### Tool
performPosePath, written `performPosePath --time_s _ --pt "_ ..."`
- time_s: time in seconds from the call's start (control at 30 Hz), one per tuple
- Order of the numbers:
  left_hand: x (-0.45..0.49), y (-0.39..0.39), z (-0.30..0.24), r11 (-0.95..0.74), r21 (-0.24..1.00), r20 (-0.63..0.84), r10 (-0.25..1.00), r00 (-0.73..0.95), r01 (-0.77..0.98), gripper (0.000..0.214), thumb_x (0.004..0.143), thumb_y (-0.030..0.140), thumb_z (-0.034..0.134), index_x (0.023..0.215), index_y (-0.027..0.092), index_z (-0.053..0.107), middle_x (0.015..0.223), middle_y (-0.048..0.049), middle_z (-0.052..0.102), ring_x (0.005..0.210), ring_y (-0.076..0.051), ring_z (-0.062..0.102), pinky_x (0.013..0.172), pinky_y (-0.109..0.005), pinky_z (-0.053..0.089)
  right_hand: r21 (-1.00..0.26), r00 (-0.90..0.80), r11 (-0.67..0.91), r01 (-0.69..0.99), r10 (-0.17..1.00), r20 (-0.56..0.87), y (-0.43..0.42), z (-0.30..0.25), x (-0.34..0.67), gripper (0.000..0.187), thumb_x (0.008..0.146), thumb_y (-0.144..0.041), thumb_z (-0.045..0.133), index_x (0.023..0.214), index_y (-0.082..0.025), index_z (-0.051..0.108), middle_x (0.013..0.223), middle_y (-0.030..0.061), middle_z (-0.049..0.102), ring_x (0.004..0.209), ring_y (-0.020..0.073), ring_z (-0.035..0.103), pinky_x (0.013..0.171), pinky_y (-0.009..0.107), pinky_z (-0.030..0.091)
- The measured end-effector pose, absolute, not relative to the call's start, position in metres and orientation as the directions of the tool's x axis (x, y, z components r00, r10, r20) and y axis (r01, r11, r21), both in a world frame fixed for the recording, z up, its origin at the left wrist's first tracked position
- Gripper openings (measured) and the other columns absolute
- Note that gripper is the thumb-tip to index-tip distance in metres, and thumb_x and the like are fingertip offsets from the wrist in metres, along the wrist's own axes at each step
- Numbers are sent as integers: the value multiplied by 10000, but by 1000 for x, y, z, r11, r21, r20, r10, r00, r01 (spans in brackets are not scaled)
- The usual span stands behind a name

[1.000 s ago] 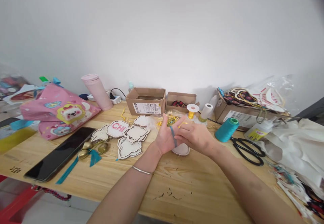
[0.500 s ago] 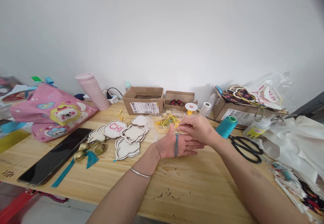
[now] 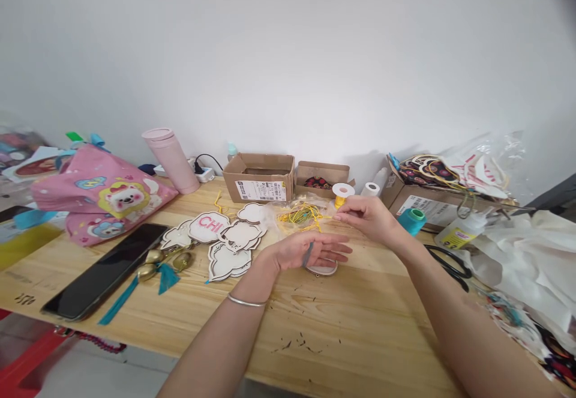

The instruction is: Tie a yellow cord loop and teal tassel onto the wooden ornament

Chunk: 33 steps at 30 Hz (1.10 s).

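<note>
My left hand (image 3: 310, 251) is held palm up with its fingers stretched out. A loop of grey-teal thread (image 3: 308, 255) runs across its palm. Just beyond it, my right hand (image 3: 366, 217) pinches a thin yellow cord (image 3: 327, 217) between thumb and fingertips. That cord leads to a tangle of yellow and green cords (image 3: 299, 215) on clear plastic. Under my left fingers a white wooden cutout (image 3: 322, 269) is partly hidden. Several more pale cutouts (image 3: 230, 261) overlap to the left, one with pink letters.
A teal thread cone (image 3: 411, 222), black scissors (image 3: 447, 261) and a glue bottle (image 3: 461, 230) are at the right. Cardboard boxes (image 3: 265, 192) line the wall, near a yellow cord spool (image 3: 342, 191). A phone (image 3: 105, 272), brass bells (image 3: 153, 266) and a pink bag (image 3: 108, 191) occupy the left.
My right hand has come away from my left fingers, up and slightly right, and now pinches the yellow cord. My left hand has shifted slightly, uncovering part of the cutout beneath.
</note>
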<state>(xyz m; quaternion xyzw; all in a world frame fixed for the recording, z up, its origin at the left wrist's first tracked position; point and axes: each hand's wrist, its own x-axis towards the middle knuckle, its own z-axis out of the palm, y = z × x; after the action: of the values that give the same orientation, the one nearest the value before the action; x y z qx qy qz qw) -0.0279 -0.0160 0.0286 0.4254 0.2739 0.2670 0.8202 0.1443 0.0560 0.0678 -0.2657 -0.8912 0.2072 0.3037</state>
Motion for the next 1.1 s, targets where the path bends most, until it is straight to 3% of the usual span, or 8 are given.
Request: performPosePath --time_s 0.1,0.23,0.33,0.5,0.6,0.7,0.93,1.1 --pt "-23 -22 35 489 859 -192 583 789 -153 319 815 247 351 964 187 626 1024 -80 618 1002 -203 529 948 -378 278 -436 -636 838 328 537 554 49 69 136 284 804 -339 498 690 -135 660 578 27 548 529 89 441 489 206 318" --pt "-21 -29 41 520 830 -82 469 879 -200 326 785 243 340 797 122 643 810 -97 640 822 -228 584 853 -398 335 -435 -629 848 302 521 577 47 52 125 246 790 -308 528 667 -137 654 553 12 541 508 79 439 476 193 314" --pt "-24 -30 40 535 740 58 552 832 -407 366 774 301 321 763 114 635 730 -120 643 761 -262 594 799 -446 352 -467 -693 830 306 530 489 47 34 119 175 783 -228 528 681 -148 646 589 4 574 538 80 470 490 184 330" --pt "-29 -20 39 234 489 161 923 351 -840 414 818 378 280 1050 192 567 993 -95 631 993 -225 549 912 -414 318 -361 -831 883 300 428 355 38 23 115 163 784 -174 489 691 -137 618 661 29 608 562 90 481 486 193 316" --pt "-32 -12 42 32 380 132 987 89 -925 452 807 456 305 1137 219 503 1112 -84 578 1112 -214 475 953 -398 304 -277 -899 915 295 364 244 29 32 114 179 800 -201 489 678 -146 607 653 22 614 553 85 481 485 199 283" --pt "-35 -8 41 -48 326 84 996 -21 -944 493 800 492 317 1172 204 465 1194 -104 520 1152 -227 439 953 -408 319 -198 -921 926 323 355 159 21 47 117 234 822 -212 459 633 -148 583 606 11 601 535 79 479 489 205 268" --pt "-28 -8 34 71 393 -44 997 58 -917 570 749 609 357 1169 235 449 1247 -134 470 1119 -265 467 882 -449 375 -129 -921 938 322 342 186 -5 90 129 227 815 -190 448 623 -161 566 595 6 567 535 86 473 487 215 267" --pt "-11 -16 24 337 549 -66 930 361 -765 773 698 721 234 1164 153 474 1106 -154 563 1112 -277 461 914 -420 341 -105 -876 935 338 353 329 -6 106 137 213 843 -250 447 737 -177 616 721 23 595 618 98 503 490 212 266"
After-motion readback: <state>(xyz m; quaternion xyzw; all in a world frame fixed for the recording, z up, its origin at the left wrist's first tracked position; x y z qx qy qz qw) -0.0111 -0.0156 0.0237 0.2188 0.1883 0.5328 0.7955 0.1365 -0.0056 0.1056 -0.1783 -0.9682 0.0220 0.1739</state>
